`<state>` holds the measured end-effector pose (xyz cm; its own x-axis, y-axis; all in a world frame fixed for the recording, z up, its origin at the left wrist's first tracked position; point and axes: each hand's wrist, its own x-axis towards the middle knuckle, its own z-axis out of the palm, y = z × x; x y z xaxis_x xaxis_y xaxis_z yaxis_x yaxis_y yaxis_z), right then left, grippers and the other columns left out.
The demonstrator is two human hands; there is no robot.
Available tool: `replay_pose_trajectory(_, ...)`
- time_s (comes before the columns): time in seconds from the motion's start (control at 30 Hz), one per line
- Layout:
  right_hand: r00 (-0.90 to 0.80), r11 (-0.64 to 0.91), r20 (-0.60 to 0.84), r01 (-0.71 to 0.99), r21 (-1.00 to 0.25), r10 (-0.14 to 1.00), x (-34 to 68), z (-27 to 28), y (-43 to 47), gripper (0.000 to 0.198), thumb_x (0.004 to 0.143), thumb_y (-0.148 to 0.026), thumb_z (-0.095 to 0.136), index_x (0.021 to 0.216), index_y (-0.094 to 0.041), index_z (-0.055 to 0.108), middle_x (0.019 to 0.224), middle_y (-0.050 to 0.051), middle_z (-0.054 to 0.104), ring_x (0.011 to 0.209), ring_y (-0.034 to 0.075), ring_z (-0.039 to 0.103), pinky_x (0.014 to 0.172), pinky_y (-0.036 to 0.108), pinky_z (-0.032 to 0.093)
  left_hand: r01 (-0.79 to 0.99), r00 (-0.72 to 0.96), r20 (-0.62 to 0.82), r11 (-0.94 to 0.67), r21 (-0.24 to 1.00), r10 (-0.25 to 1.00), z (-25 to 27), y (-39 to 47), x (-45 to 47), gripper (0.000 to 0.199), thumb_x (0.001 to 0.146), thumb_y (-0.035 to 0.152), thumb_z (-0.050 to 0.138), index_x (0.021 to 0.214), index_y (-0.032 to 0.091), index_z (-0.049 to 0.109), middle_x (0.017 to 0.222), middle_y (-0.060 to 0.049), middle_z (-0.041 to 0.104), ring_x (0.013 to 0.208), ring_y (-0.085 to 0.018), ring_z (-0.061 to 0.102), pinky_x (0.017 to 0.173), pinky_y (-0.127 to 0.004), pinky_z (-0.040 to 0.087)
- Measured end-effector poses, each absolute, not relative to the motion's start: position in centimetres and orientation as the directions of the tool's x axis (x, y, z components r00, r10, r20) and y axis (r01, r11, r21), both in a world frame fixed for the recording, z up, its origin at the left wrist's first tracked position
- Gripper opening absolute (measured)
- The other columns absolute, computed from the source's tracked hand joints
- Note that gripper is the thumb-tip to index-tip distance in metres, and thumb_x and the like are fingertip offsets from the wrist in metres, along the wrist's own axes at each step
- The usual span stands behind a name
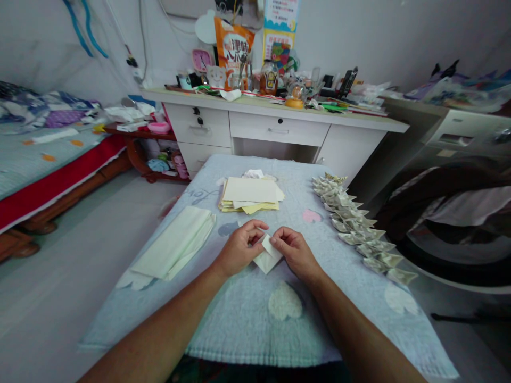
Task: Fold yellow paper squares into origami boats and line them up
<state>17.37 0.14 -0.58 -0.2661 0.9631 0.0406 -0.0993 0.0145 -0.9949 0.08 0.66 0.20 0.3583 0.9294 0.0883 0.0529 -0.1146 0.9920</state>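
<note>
Between my hands, just above the cloth-covered table (235, 314), is a small piece of folded white paper (266, 262) with its pointed corner toward me. My left hand (242, 247) pinches its left side, thumb against the paper. The fingers of my right hand (294, 249) are closed on the upper right part, thumb on a folded flap. Beyond my hands lies a stack of cream and yellow paper sheets (250, 190). On the right, several folded paper boats (355, 218) stand in packed rows. To the left rests a pile of long pale green paper (175, 242).
A white desk (275, 109) stands behind the table, crowded with an orange snack bag (233, 50), jars and small items. A washing machine (451, 138) with clothes in its door is at the right. At the left are a bed (56, 165) and a low wooden shelf (139, 141).
</note>
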Motion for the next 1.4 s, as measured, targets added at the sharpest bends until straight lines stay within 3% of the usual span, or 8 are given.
replay_pose_trajectory(0.07, -0.231, 0.026, 0.048, -0.096, -0.995, 0.972, 17.35, -0.53, 0.15, 0.031, 0.077, -0.044, 0.068, 0.070, -0.017, 0.054, 0.060, -0.004, 0.047, 0.055, 0.009, 0.039, 0.052, 0.022, 0.031, 0.005, 0.379, 0.060, -0.067, 0.998, 0.923, 0.33, 0.72, 0.01, 0.036, 0.078, 0.028, 0.066, 0.109, 0.016, 0.053, 0.079, 0.000, 0.064, 0.064, -0.010, 0.055, 0.059, -0.021, 0.040)
replay_pose_trajectory(0.23, -0.187, 0.066, 0.082, -0.088, -0.994, 0.979, 17.48, -0.32, 0.11, 0.030, 0.078, -0.043, 0.068, 0.072, -0.018, 0.054, 0.063, -0.004, 0.048, 0.057, 0.009, 0.040, 0.053, 0.022, 0.031, 0.016, 0.405, -0.002, -0.005, 1.000, 0.914, 0.24, 0.93, -0.18, 0.029, 0.077, 0.038, 0.067, 0.084, 0.011, 0.061, 0.072, -0.002, 0.062, 0.064, -0.011, 0.055, 0.058, -0.022, 0.040)
replay_pose_trajectory(0.63, -0.281, 0.046, 0.072, -0.099, -0.994, 0.957, 17.60, -1.14, 0.27, 0.028, 0.077, -0.042, 0.070, 0.073, -0.018, 0.055, 0.062, -0.005, 0.046, 0.054, 0.008, 0.039, 0.051, 0.021, 0.031, 0.199, 0.395, 0.054, -0.142, 0.970, 0.917, 0.13, 0.87, -0.37, 0.025, 0.078, 0.035, 0.062, 0.083, 0.011, 0.065, 0.063, 0.002, 0.053, 0.057, -0.009, 0.046, 0.051, -0.020, 0.033)
replay_pose_trajectory(0.9, -0.244, 0.098, 0.116, -0.087, -0.991, 0.963, 17.41, -0.78, 0.13, 0.029, 0.077, -0.041, 0.070, 0.071, -0.018, 0.053, 0.060, -0.005, 0.043, 0.055, 0.008, 0.036, 0.052, 0.022, 0.030, 0.123, 0.472, 0.093, -0.170, 0.978, 0.877, 0.46, 0.56, -0.46, 0.028, 0.082, 0.039, 0.059, 0.090, 0.013, 0.063, 0.071, 0.000, 0.057, 0.062, -0.010, 0.049, 0.056, -0.021, 0.036)
replay_pose_trajectory(1.0, -0.240, 0.102, 0.119, -0.083, -0.991, 0.963, 17.36, -0.63, 0.10, 0.030, 0.076, -0.042, 0.071, 0.070, -0.018, 0.053, 0.060, -0.006, 0.043, 0.054, 0.008, 0.036, 0.051, 0.021, 0.028, 0.179, 0.430, 0.077, -0.168, 0.969, 0.900, 0.46, 0.60, -0.31, 0.031, 0.085, 0.043, 0.057, 0.082, 0.013, 0.062, 0.068, 0.001, 0.055, 0.062, -0.010, 0.047, 0.056, -0.021, 0.035)
replay_pose_trajectory(1.13, -0.263, 0.058, 0.082, -0.097, -0.994, 0.961, 17.37, -0.31, -0.13, 0.031, 0.075, -0.043, 0.071, 0.071, -0.018, 0.053, 0.060, -0.006, 0.043, 0.054, 0.008, 0.036, 0.051, 0.021, 0.028, 0.243, 0.407, 0.090, -0.202, 0.949, 0.909, 0.49, 0.66, -0.14, 0.032, 0.087, 0.043, 0.054, 0.075, 0.014, 0.060, 0.064, 0.003, 0.051, 0.061, -0.010, 0.045, 0.055, -0.021, 0.034)
replay_pose_trajectory(1.27, -0.278, -0.025, 0.003, -0.097, -0.995, 0.961, 17.51, -0.18, -0.31, 0.032, 0.081, -0.048, 0.063, 0.073, -0.018, 0.054, 0.058, -0.005, 0.042, 0.052, 0.009, 0.035, 0.049, 0.022, 0.027, 0.262, 0.411, 0.132, -0.256, 0.931, 0.902, 0.69, 0.48, 0.00, 0.029, 0.091, 0.041, 0.049, 0.078, 0.016, 0.058, 0.067, 0.003, 0.051, 0.064, -0.011, 0.046, 0.059, -0.021, 0.036)
replay_pose_trajectory(1.4, -0.260, -0.012, 0.011, -0.089, -0.996, 0.966, 17.60, -0.18, -0.27, 0.034, 0.080, -0.049, 0.064, 0.071, -0.018, 0.054, 0.058, -0.005, 0.042, 0.052, 0.009, 0.035, 0.050, 0.022, 0.027, 0.270, 0.399, 0.158, -0.281, 0.921, 0.903, 0.88, 0.19, 0.24, 0.027, 0.093, 0.039, 0.044, 0.082, 0.017, 0.056, 0.070, 0.003, 0.051, 0.067, -0.011, 0.048, 0.062, -0.022, 0.038)
